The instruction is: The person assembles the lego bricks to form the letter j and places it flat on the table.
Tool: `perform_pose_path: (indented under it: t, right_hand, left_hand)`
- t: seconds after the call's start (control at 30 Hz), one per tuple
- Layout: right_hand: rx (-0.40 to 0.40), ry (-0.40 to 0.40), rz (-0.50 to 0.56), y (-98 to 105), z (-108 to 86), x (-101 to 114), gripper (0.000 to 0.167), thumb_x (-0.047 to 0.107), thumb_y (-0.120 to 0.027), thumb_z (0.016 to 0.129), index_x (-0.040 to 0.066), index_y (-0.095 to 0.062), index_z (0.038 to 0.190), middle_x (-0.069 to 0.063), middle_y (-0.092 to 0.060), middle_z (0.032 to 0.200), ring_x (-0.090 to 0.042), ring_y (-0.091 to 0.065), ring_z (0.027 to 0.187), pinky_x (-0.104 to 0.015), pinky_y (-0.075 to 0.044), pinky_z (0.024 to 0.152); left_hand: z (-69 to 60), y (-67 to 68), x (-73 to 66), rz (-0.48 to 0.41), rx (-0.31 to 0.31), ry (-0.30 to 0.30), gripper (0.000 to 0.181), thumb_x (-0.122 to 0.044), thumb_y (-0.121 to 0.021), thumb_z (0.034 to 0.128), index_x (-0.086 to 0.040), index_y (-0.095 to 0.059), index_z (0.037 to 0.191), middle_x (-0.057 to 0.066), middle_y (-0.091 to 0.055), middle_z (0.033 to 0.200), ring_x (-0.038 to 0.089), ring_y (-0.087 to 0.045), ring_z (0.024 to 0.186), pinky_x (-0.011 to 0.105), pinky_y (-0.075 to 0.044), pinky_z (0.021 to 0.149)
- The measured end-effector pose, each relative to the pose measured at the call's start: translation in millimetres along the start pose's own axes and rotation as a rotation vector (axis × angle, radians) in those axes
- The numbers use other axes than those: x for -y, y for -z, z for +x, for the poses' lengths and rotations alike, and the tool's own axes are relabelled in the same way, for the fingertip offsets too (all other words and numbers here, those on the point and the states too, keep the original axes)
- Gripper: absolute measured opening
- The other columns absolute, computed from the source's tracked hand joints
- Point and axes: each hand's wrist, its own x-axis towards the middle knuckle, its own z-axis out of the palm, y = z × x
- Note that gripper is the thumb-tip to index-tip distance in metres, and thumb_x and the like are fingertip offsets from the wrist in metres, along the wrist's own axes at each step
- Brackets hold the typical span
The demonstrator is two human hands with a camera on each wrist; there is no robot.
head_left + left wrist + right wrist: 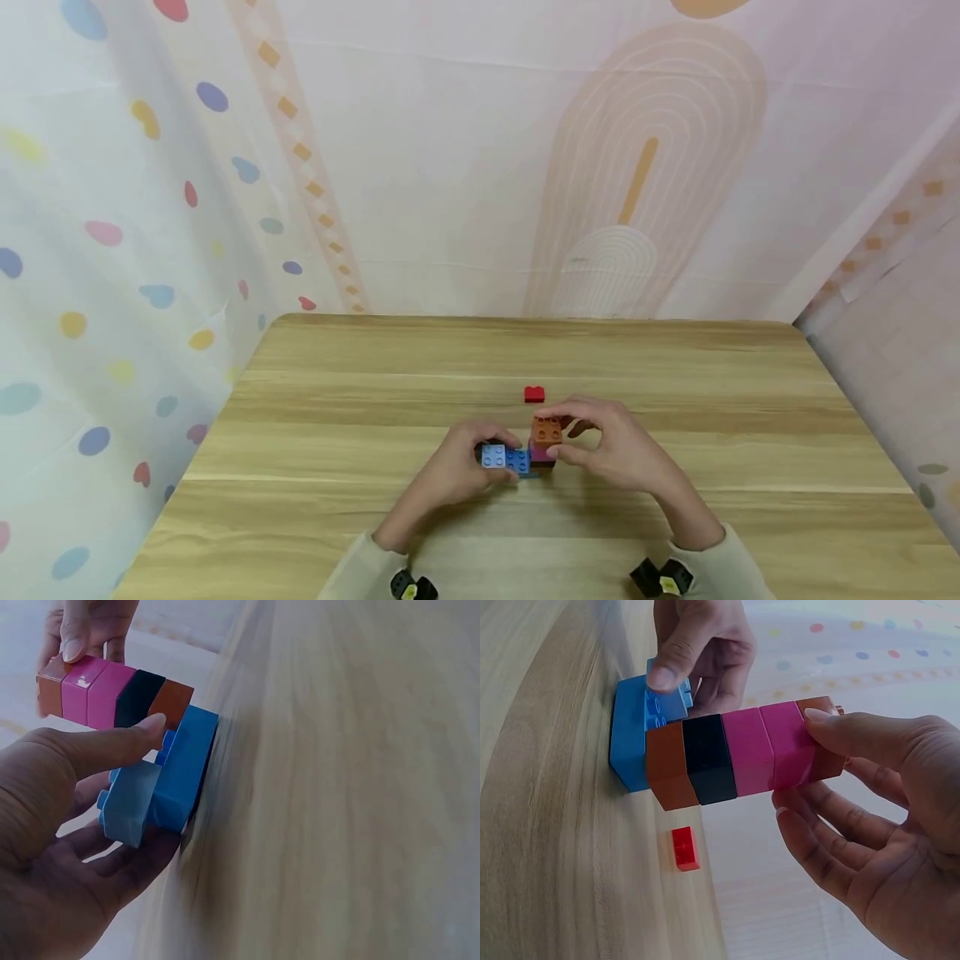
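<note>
My left hand (pixel 453 467) grips a long blue toy building brick (pixel 184 769) and the light blue brick (pixel 492 455) stacked on its left end, thumb on one side, fingers on the other. On the blue brick's right end rises a tower, seen in the right wrist view: an orange-brown brick (pixel 670 766) lowest, a black brick (pixel 709 760), two pink bricks (pixel 748 752), and another orange-brown brick (pixel 547 428) on top. Thumb and fingers of my right hand (pixel 622 446) pinch that top brick. The joint between the lowest tower brick and the base is partly hidden.
A single red brick (pixel 534 394) lies on the wooden table (pixel 337 400), just beyond the tower. Patterned cloth (pixel 450 167) hangs behind the table's far edge and along its left side.
</note>
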Motion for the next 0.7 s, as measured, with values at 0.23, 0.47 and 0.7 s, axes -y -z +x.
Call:
perform_pose_path:
  t: [0.23, 0.47, 0.7]
  right_hand:
    - [0.001, -0.002, -0.022, 2, 4.1, 0, 0.043, 0.016, -0.078, 0.092, 0.022, -0.067, 0.133, 0.003, -0.074, 0.114, -0.013, -0.070, 0.095, -0.034, -0.059, 0.086]
    - [0.008, -0.051, 0.000, 4, 4.1, -2, 0.040, 0.021, -0.076, 0.094, 0.021, -0.067, 0.133, 0.004, -0.074, 0.117, -0.012, -0.068, 0.096, -0.036, -0.059, 0.086]
    - [-0.004, -0.108, 0.024, 0, 7.9, -10, 0.039, 0.031, -0.073, 0.096, 0.022, -0.067, 0.134, 0.003, -0.073, 0.122, -0.013, -0.067, 0.101, -0.031, -0.057, 0.088]
  left_hand:
    - [-5.3, -0.6, 1.4, 0.046, 0.020, 0.014, 0.030, -0.010, -0.089, 0.0789, -0.020, -0.076, 0.105, -0.004, -0.073, 0.111, 0.012, -0.062, 0.102, 0.025, -0.050, 0.088]
    - [-11.2, -2.0, 0.4, -0.008, 0.050, 0.010, 0.028, -0.012, -0.088, 0.0805, -0.019, -0.076, 0.104, -0.006, -0.075, 0.105, 0.008, -0.061, 0.093, 0.023, -0.050, 0.082]
    - [-15.7, -1.0, -1.2, -0.035, 0.067, 0.017, 0.023, -0.015, -0.086, 0.0837, -0.022, -0.076, 0.103, -0.009, -0.075, 0.104, 0.006, -0.062, 0.092, 0.023, -0.051, 0.083]
